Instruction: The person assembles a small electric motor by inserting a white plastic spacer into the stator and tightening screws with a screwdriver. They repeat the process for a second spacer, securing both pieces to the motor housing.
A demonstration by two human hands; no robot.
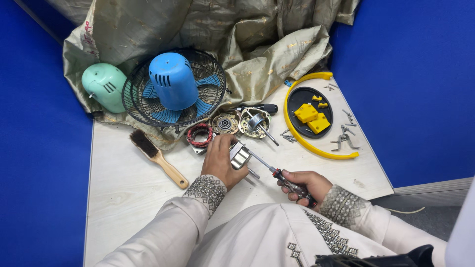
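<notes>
1. Silvery metal shows between the fingers of the left hand [219,160]: a small motor part [240,156], seemingly a rotor with its shaft, is pinned down on the pale table [123,188], just in front of the blue fan's wire guard [173,89].
2. Left fingers are wrapped over the part from its left side, clenched on it.
3. The right hand [304,185] is closed around the dark handle of a screwdriver [277,173], lying to the right of the motor part and nearer the body.
4. The screwdriver's long axis runs diagonally, from the handle at lower right up and left to the tip, which meets the motor part at its right face. The part therefore lies up and left of the right fingers, along the blade's line.
5. The left hand is the nearer one, already touching the part; the right reaches it only through the tool.
6. Beyond the motor part, toward the guard, lie a red-wound stator coil [200,134] and round motor housings [254,122]; a wooden-handled brush [158,158] lies to its left, a yellow-rimmed black tray [297,101] well to its right.
</notes>
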